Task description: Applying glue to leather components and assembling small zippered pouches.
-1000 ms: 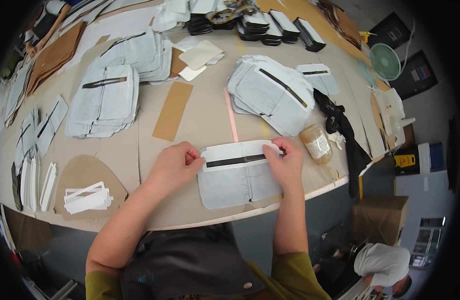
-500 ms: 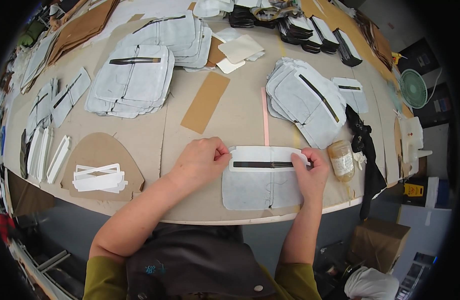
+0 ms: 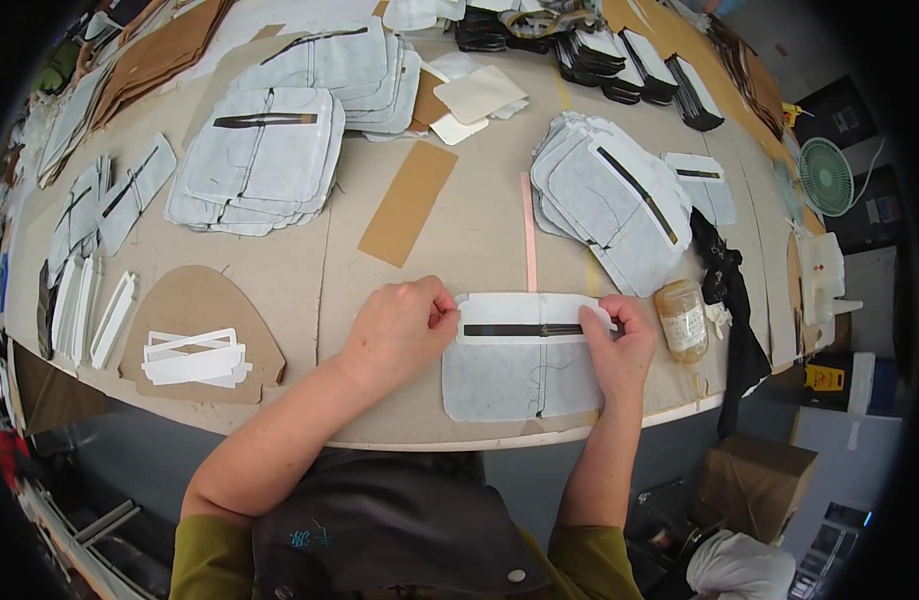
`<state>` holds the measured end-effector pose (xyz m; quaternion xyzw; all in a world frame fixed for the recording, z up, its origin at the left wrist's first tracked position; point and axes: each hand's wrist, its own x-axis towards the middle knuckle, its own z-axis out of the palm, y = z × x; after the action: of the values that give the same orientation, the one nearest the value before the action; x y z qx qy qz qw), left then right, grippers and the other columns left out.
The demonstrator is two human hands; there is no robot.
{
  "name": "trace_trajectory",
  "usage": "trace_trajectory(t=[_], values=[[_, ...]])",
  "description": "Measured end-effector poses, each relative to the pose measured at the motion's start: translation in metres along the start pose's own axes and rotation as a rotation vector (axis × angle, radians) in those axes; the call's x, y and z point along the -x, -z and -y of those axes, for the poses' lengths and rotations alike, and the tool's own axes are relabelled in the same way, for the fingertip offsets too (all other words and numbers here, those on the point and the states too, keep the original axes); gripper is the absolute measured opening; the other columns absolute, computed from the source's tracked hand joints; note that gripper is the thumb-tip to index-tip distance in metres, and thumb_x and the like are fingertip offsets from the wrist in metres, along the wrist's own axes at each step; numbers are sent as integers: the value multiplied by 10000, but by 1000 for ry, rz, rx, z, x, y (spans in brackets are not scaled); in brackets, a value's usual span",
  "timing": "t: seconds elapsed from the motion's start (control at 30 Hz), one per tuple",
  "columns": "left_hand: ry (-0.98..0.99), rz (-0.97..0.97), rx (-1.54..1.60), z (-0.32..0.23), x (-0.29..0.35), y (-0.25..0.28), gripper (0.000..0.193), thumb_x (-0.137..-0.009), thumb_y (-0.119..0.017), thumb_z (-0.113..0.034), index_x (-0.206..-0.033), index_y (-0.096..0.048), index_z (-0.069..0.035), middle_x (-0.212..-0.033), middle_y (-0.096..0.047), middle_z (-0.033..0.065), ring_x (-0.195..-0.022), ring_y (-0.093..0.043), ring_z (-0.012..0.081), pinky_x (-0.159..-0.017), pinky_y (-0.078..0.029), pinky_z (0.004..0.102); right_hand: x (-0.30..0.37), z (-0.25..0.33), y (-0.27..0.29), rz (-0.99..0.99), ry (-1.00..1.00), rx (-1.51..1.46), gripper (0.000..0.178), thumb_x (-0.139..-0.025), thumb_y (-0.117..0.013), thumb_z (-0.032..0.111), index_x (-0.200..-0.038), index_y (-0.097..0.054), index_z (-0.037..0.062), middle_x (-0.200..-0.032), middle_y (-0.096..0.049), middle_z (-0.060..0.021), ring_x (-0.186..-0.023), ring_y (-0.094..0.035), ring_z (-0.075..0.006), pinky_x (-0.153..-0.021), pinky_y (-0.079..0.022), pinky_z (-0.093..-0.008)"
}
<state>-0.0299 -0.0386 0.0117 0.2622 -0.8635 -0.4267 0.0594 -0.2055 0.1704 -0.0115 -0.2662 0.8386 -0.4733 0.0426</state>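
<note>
A pale grey fabric panel (image 3: 494,382) lies flat at the table's near edge, with a seam down its middle and loose threads. Along its top sits a white rectangular frame (image 3: 499,301) around a dark slot. My left hand (image 3: 404,325) has its fingers curled, thumb and forefinger pinched at the frame's left end. At the right end my right hand (image 3: 624,345) pinches the frame, its thumb on top and the other fingers partly hidden beneath. Just right of that hand stands a jar (image 3: 682,322) of yellowish stuff.
Stacks of similar panels lie at the back left (image 3: 259,165) and right (image 3: 614,195). A brown card strip (image 3: 409,203) and a pink strip (image 3: 529,235) are between them. White frames (image 3: 194,358) rest on a brown card template (image 3: 209,290) at left. Black cloth (image 3: 744,340) hangs over the right edge.
Both hands keep almost the same place on the frame and panel. The view has shifted very slightly; nothing has visibly been taken up or let go.
</note>
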Motion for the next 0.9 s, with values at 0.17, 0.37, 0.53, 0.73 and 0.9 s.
trace_trajectory(t=[0.17, 0.37, 0.53, 0.73, 0.9], values=[[-7, -26, 1, -2, 5, 1, 115, -841, -690, -73, -888, -614, 0, -661, -624, 89, -571, -605, 230, -596, -504, 350, -1, 0, -2, -11, 41, 15, 136, -770, -765, 25, -812, -640, -11, -857, -642, -56, -779, -586, -150, -718, -479, -273], [132, -58, 132, 2, 4, 19, 157, -864, -650, -12, -1002, -575, -8, -873, -604, 125, -615, -569, 239, -616, -479, 349, 1, -4, -1, -14, 66, 22, 136, -767, -762, 20, -812, -638, -11, -856, -640, -63, -777, -587, -154, -717, -484, -273], [-488, -233, 40, 10, 2, 13, 315, -836, -591, 112, -1119, -618, -23, -977, -639, 129, -800, -614, 297, -707, -511, 357, -2, -2, -3, -47, 83, 17, 142, -739, -765, 19, -792, -638, -14, -823, -660, -97, -729, -613, -196, -683, -502, -297], [-624, -52, -85, -5, 7, -15, 412, -795, -618, 102, -1190, -625, -13, -987, -644, 115, -957, -586, 318, -833, -504, 395, -3, -6, -5, -87, 109, -6, 128, -723, -767, 5, -770, -648, -8, -788, -660, -93, -688, -616, -192, -648, -503, -296], [-569, -52, -130, 1, 11, -20, 408, -806, -626, 79, -1207, -616, 0, -974, -625, 125, -947, -568, 323, -844, -494, 401, -3, -1, -10, -87, 124, -29, 115, -713, -768, 0, -748, -659, -9, -755, -665, -93, -651, -631, -191, -623, -513, -295]])
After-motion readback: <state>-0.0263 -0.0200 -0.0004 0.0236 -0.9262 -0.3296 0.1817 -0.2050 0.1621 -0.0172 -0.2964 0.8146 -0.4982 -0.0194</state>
